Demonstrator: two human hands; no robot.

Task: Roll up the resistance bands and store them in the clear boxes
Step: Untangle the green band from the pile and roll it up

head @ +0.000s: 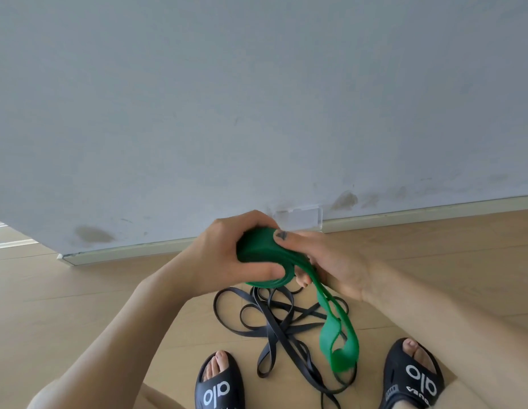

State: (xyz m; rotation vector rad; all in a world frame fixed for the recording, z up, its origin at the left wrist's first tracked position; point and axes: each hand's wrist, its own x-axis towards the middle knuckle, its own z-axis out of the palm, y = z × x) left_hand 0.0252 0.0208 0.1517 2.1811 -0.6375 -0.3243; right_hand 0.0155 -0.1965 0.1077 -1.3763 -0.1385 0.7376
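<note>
Above the floor (79, 290), the left hand (227, 255) grips the green band's (257, 252) coil to keep it tight; the right hand (330, 267) pinches its tail, likely feeding slack. Black bands (274, 329) lie below.

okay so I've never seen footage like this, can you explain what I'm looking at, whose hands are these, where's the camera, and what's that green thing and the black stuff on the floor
There is no machine here: a person wears a wide-angle camera on the head, so this single picture looks forward and down at their own arms and feet. The left hand grips a partly rolled coil of a green resistance band; the right hand pinches the band beside the coil, thumb on top, while the unrolled tail hangs down toward the floor. On the wooden floor between the black slippers lies a loose tangle of black bands, not yet rolled. Behind the hands, against the wall, a clear box is partly visible.
</note>
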